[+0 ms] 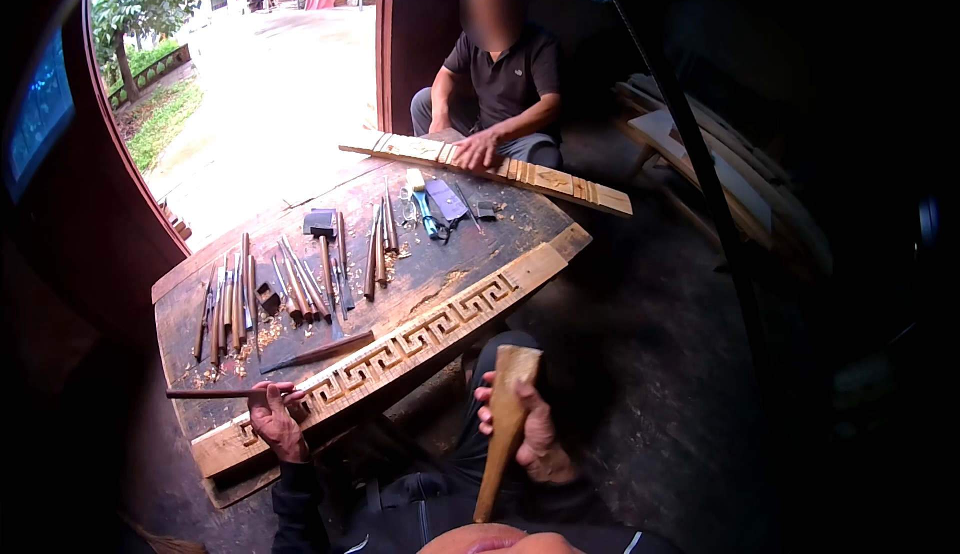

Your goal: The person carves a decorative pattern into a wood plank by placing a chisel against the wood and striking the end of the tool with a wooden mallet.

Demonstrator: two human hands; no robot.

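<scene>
My left hand (276, 426) is closed around a slim chisel (212, 394), whose dark shaft sticks out to the left. That hand rests at the left part of a long wooden board (425, 339), carved with a stepped meander pattern along the table's near edge. The chisel's working end is hard to make out behind my fingers. In my right hand (538, 436) is a pale wooden mallet (508, 416), gripped about its middle and held upright, apart from the board. Wood chips (268, 334) lie behind the board.
Several carving chisels (235, 299) lie in groups on the dark table (430, 279), with a hammer-like tool (320, 222), a blue-handled brush (425, 212) and a purple cloth (446, 200). Across the table a seated person (503, 79) holds another carved board (585, 190). Planks (720, 169) are stacked at right.
</scene>
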